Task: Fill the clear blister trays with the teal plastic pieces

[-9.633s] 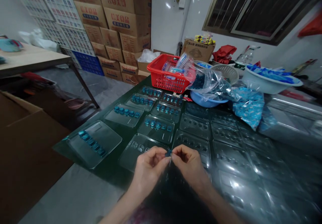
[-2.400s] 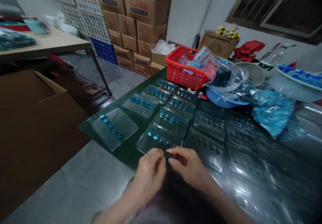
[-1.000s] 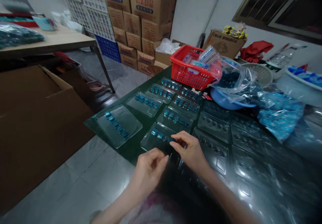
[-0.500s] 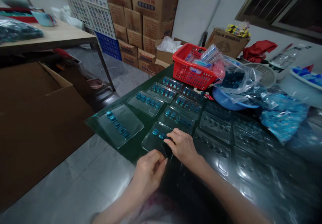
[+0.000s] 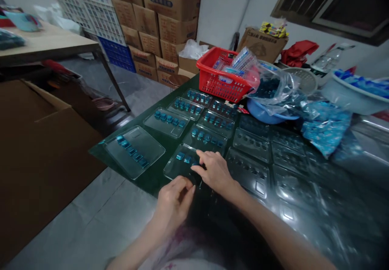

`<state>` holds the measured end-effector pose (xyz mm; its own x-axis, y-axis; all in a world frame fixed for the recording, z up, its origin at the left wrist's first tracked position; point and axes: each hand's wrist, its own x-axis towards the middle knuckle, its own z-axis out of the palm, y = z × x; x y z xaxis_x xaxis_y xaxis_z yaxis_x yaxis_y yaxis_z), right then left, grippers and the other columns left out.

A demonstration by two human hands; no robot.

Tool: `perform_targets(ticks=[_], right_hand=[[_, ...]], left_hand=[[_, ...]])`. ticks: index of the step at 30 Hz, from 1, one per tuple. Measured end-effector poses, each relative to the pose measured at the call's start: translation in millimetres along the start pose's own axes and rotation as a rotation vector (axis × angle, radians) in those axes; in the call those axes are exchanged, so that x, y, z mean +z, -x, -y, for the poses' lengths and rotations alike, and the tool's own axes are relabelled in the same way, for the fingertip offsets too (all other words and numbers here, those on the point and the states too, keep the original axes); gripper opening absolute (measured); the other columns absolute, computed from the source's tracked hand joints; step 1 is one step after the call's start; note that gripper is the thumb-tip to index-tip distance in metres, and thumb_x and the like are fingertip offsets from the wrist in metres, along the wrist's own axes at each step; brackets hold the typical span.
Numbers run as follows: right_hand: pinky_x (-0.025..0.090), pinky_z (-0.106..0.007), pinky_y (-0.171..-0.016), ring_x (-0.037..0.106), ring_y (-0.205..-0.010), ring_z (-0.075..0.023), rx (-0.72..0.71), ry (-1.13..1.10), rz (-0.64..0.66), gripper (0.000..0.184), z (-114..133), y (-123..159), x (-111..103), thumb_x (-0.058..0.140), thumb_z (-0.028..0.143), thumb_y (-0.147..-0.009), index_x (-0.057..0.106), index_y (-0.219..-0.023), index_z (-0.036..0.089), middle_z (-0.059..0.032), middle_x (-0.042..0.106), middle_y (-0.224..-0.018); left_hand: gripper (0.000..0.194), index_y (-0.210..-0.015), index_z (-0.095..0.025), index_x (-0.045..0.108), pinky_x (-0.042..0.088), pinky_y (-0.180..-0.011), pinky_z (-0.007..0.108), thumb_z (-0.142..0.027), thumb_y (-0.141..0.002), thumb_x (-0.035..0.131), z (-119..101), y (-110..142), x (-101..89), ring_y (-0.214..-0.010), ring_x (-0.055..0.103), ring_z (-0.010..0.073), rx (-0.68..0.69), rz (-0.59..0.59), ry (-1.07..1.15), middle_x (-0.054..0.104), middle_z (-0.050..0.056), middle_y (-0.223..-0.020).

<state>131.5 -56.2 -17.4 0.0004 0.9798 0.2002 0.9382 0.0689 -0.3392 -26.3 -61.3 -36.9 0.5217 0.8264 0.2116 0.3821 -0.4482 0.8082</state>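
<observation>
The right hand (image 5: pixel 214 172), open with fingers extended, touches a smooth clear plastic tray (image 5: pixel 174 169) beside glossy blue square pieces (image 5: pixel 180 156); the curled left hand (image 5: pixel 173 205) lies just below, its grip unclear.

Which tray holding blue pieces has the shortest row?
The clear plastic tray beneath the right hand: only a few blue pieces show there, while the other loaded trays each carry a longer row.

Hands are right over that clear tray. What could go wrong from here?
The right hand is close to the blue pieces in the clear tray, so it might knock them out of place. That tray lies very near the next tray, so a nudge could shift both.
</observation>
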Motion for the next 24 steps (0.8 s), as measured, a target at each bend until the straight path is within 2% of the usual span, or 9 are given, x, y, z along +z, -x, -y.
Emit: perform_targets(ticks=[2,3,7,9,12,16,19,22,24], right_hand=[[0.038,-0.029,-0.07,0.053,-0.072,-0.0152,0.031,-0.152,-0.053,0.046,-9,9,-17,0.056,0.031,-0.075,0.043,-0.118,0.021,-0.002,0.059,-0.086],[0.039,-0.029,-0.069,0.053,-0.071,-0.014,0.047,-0.215,-0.08,0.045,-14,16,-25,0.055,0.029,-0.076,0.042,-0.119,0.022,-0.002,0.058,-0.09],[0.041,-0.026,-0.066,0.053,-0.069,-0.0134,0.101,-0.31,-0.076,0.022,-33,58,-48,0.049,0.021,-0.079,0.056,-0.1,0.021,-0.0023,0.057,-0.085],[0.041,-0.026,-0.065,0.053,-0.07,-0.0144,0.13,-0.307,-0.029,0.02,-39,79,-49,0.05,0.019,-0.078,0.058,-0.096,0.022,-0.0014,0.056,-0.078],[0.041,-0.027,-0.065,0.053,-0.069,-0.0145,0.175,-0.32,-0.002,0.02,-43,99,-44,0.05,0.017,-0.078,0.058,-0.095,0.022,-0.0006,0.056,-0.075],[0.041,-0.027,-0.066,0.052,-0.071,-0.0142,0.207,-0.386,-0.025,0.02,-40,108,-40,0.05,0.016,-0.078,0.057,-0.095,0.022,-0.0005,0.055,-0.076],[0.042,-0.025,-0.064,0.052,-0.07,-0.013,0.186,-0.493,0.001,0.021,-28,107,-41,0.051,0.014,-0.077,0.057,-0.096,0.022,-0.0006,0.055,-0.078],[0.042,-0.023,-0.062,0.052,-0.067,-0.0112,0.15,-0.631,0.034,0.025,-13,103,-42,0.054,0.013,-0.075,0.056,-0.099,0.022,0.0001,0.055,-0.081],[0.042,-0.023,-0.062,0.052,-0.068,-0.0109,0.152,-0.704,0.008,0.028,-6,99,-41,0.056,0.014,-0.074,0.054,-0.101,0.022,0.0004,0.055,-0.081]], left_hand=[[0.009,-0.075,-0.018,0.053,0.037,-0.056,0.023,-0.02,-0.078,0.044,-6,0,-0.5,-0.061,0.05,0.0126,0.018,0.014,0.027,0.053,0.003,-0.071],[0.01,-0.079,-0.017,0.054,0.038,-0.057,0.023,-0.019,-0.079,0.044,-10,1,0.2,-0.064,0.05,0.0127,0.038,0.041,0.04,0.054,0.003,-0.075],[0.013,-0.081,-0.018,0.057,0.039,-0.061,0.025,-0.02,-0.078,0.045,-30,4,11.9,-0.071,0.051,0.0152,0.139,0.286,-0.064,0.054,0.005,-0.078],[0.012,-0.074,-0.018,0.059,0.039,-0.059,0.028,-0.024,-0.075,0.048,-38,5,20.7,-0.071,0.05,0.0184,0.15,0.379,-0.216,0.054,0.006,-0.075],[0.015,-0.067,-0.017,0.058,0.037,-0.056,0.03,-0.026,-0.074,0.048,-46,4,30.6,-0.072,0.049,0.0212,0.184,0.44,-0.373,0.054,0.008,-0.074],[0.014,-0.066,-0.016,0.056,0.036,-0.058,0.029,-0.019,-0.074,0.045,-49,2,30.4,-0.071,0.048,0.019,0.206,0.45,-0.321,0.053,0.006,-0.072],[0.013,-0.064,-0.015,0.055,0.034,-0.056,0.026,-0.02,-0.073,0.048,-46,-2,22.8,-0.066,0.046,0.015,0.079,0.413,-0.087,0.05,0.003,-0.067],[0.016,-0.066,-0.014,0.058,0.03,-0.049,0.022,-0.026,-0.075,0.05,-40,-7,16.3,-0.056,0.043,0.0098,-0.214,0.449,0.352,0.049,0.001,-0.064],[0.019,-0.072,-0.013,0.06,0.026,-0.044,0.02,-0.029,-0.075,0.051,-36,-10,15.1,-0.048,0.039,0.0069,-0.428,0.482,0.687,0.049,0.0,-0.059]])
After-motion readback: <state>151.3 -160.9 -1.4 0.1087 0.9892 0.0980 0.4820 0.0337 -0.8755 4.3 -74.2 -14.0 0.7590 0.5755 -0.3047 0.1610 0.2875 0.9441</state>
